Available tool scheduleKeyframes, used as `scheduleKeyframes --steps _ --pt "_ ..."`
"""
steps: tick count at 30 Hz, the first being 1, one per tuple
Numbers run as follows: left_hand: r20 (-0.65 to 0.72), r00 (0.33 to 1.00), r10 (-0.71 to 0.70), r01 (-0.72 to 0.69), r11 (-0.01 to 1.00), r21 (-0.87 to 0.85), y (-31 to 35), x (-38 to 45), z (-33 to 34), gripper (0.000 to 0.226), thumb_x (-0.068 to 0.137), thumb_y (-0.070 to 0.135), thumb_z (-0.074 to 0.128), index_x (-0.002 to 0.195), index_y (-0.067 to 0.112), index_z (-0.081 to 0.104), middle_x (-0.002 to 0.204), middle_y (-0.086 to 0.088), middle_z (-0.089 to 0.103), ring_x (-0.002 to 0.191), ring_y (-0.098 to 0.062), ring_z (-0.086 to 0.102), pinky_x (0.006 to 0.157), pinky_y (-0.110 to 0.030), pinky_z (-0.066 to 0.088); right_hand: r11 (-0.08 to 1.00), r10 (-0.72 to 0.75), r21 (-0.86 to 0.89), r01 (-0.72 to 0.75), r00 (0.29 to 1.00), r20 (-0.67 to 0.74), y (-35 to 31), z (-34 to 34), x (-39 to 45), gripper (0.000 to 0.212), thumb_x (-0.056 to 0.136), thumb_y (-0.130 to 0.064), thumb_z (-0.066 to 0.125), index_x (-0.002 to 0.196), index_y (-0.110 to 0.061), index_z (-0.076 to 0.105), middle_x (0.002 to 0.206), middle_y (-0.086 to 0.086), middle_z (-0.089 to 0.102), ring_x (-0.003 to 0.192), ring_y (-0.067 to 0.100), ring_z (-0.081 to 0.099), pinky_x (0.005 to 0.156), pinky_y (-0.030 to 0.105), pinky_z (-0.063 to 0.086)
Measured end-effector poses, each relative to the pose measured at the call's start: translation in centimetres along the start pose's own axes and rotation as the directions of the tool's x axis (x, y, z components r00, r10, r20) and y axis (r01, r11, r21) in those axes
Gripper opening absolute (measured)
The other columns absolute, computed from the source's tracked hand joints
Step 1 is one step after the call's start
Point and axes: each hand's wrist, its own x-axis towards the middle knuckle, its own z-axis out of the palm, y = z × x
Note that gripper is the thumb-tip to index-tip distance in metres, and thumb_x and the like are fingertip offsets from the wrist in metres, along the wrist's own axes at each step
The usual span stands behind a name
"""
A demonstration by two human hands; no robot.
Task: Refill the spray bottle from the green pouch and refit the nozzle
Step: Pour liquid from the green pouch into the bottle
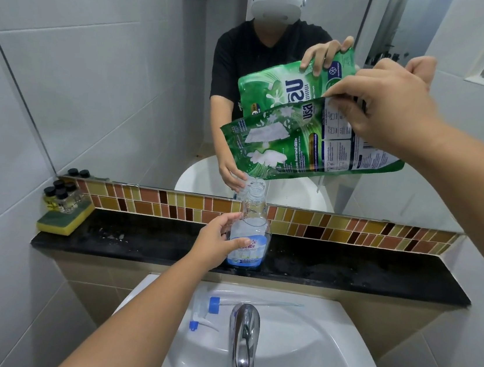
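Observation:
A clear spray bottle (pixel 251 233) with a blue label stands uncapped on the black ledge (pixel 346 269) behind the sink. My left hand (pixel 218 238) wraps around its left side. My right hand (pixel 387 109) grips the upper end of the green pouch (pixel 296 150), which is tilted with its low corner right over the bottle's open neck. A thin stream of clear liquid runs from that corner into the neck. The white spray nozzle (pixel 204 309) with blue collar and long dip tube lies on the sink rim, left of the tap.
A chrome tap (pixel 242 345) rises from the white sink (pixel 319 360) below the ledge. Several small dark-capped bottles (pixel 61 194) rest on a yellow-green sponge (pixel 62 219) at the ledge's left end. A mirror (pixel 127 62) above the tile strip reflects the person and pouch.

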Motion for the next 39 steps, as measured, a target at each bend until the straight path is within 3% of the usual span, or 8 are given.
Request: scheduleKeyframes --steps 4,9,13,15,25,31,39 --pt "-0.003 1.000 0.000 0.000 1.000 0.001 0.0 0.0 0.0 0.064 0.075 0.015 0.082 0.132 0.026 0.054 0.119 0.015 0.059 0.110 -0.002 0.054 0.083 -0.020 0.052 1.000 -0.001 0.009 0.001 1.000 0.003 0.2 -0.2 0.0 0.015 0.092 -0.026 0.060 0.102 -0.022 0.071 0.088 0.000 0.070 0.079 0.021 0.041 0.065 0.029 0.007" --pt "-0.001 1.000 -0.010 0.010 1.000 0.000 -0.1 0.1 0.0 0.065 0.076 0.015 0.082 0.133 0.025 0.054 0.125 0.010 0.059 0.115 -0.006 0.053 0.091 -0.031 0.054 1.000 -0.001 -0.005 0.001 1.000 -0.007 0.3 -0.5 -0.2 0.017 0.093 -0.028 0.058 0.102 -0.023 0.071 0.090 0.000 0.070 0.082 0.026 0.047 0.067 0.035 0.013" --pt "0.001 1.000 -0.011 0.011 1.000 -0.010 0.0 0.0 0.0 0.063 0.075 0.015 0.082 0.131 0.028 0.054 0.120 0.014 0.058 0.106 -0.001 0.054 0.073 -0.015 0.054 1.000 -0.015 -0.013 0.015 1.000 -0.006 0.3 -0.7 -0.1 0.016 0.093 -0.027 0.058 0.101 -0.021 0.071 0.090 0.002 0.071 0.081 0.027 0.048 0.064 0.031 0.007" --pt "0.000 1.000 -0.007 0.007 1.000 -0.010 0.0 0.0 0.0 0.064 0.076 0.015 0.082 0.132 0.027 0.054 0.120 0.014 0.059 0.105 -0.001 0.055 0.071 -0.013 0.054 1.000 -0.017 -0.023 0.017 1.000 -0.004 0.2 -0.8 -0.1 0.016 0.093 -0.027 0.058 0.102 -0.022 0.071 0.090 0.001 0.071 0.082 0.027 0.048 0.064 0.031 0.008" --pt "0.006 1.000 -0.015 0.015 1.000 -0.021 0.0 0.1 0.0 0.065 0.076 0.014 0.081 0.133 0.026 0.053 0.127 0.009 0.059 0.117 -0.007 0.053 0.081 -0.022 0.054 1.000 -0.009 -0.018 0.009 1.000 -0.001 0.1 -1.0 -0.1 0.017 0.093 -0.027 0.059 0.103 -0.021 0.071 0.091 0.002 0.071 0.081 0.026 0.047 0.064 0.029 0.005" --pt "0.002 1.000 -0.017 0.018 0.998 -0.055 0.0 0.1 0.0 0.063 0.075 0.011 0.082 0.130 0.025 0.055 0.117 0.014 0.061 0.101 0.007 0.056 0.082 -0.022 0.055 1.000 0.010 0.022 -0.010 1.000 0.008 0.2 -1.0 0.1 0.017 0.092 -0.024 0.059 0.103 -0.018 0.071 0.088 0.006 0.070 0.079 0.024 0.041 0.068 0.030 0.014" --pt "0.007 1.000 -0.021 0.022 0.999 -0.039 0.0 0.1 0.0 0.061 0.076 0.013 0.081 0.130 0.028 0.055 0.112 0.020 0.058 0.098 0.005 0.055 0.073 -0.017 0.054 1.000 -0.015 0.001 0.015 1.000 0.006 0.1 -1.1 0.1 0.018 0.092 -0.024 0.059 0.104 -0.018 0.071 0.090 0.006 0.070 0.081 0.030 0.046 0.064 0.027 0.008"
